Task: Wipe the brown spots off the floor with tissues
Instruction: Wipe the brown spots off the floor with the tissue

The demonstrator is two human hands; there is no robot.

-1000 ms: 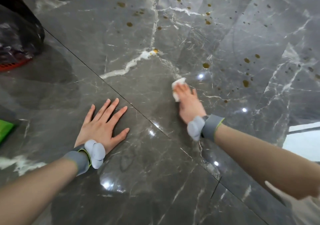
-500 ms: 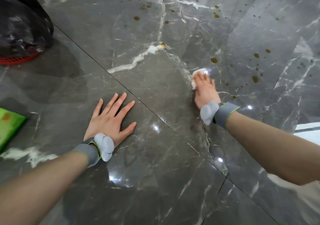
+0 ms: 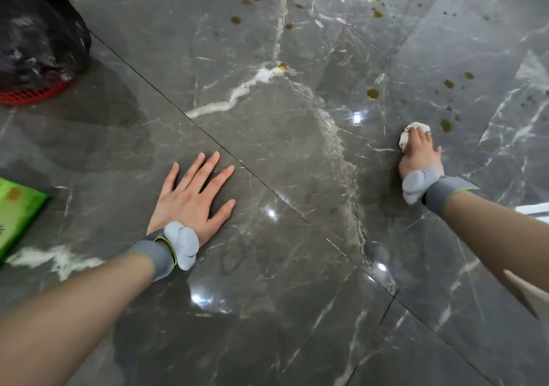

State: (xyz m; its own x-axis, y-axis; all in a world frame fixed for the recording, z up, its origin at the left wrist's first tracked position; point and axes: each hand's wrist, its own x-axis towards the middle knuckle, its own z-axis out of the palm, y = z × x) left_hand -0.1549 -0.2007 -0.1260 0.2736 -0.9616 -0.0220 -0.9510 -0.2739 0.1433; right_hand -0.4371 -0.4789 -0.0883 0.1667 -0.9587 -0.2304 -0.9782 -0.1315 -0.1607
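Pressing the tissue (image 3: 407,136) under straight fingers of my right hand (image 3: 420,160), left hand (image 3: 190,204) splayed flat, I'd next sweep the nearest spot (image 3: 446,125).

Behind the left hand (image 3: 190,204) and the right hand (image 3: 420,154), a lime-edged grey wristband (image 3: 154,255) carries a pale rounded pod (image 3: 181,244); forearms bare.
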